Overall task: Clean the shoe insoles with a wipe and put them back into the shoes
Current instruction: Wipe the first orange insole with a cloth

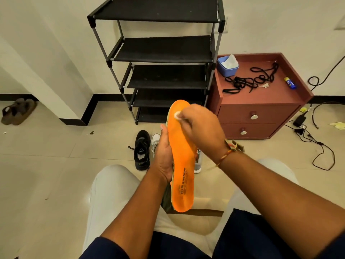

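Holding insole (183, 161) in L grip (164, 156), R grip (203, 128) pinching wipe (177, 115) on toe.

The insole (183, 165) stands between the hands: the left hand (164, 156) holds its left edge, and the right hand (201, 128) presses a wipe (177, 115) on its far end. On the floor beyond the hands lie two shoes, one shoe (142, 150) left of the left hand and the other shoe (155, 139) mostly hidden behind the insole, with a rack (160, 51) behind them at the wall. Beyond the right hand stands a cabinet (261, 101) that carries a box (226, 67), laces (248, 79) and a key (264, 85); cables (317, 143) lie far right, sandals (17, 111) far left.
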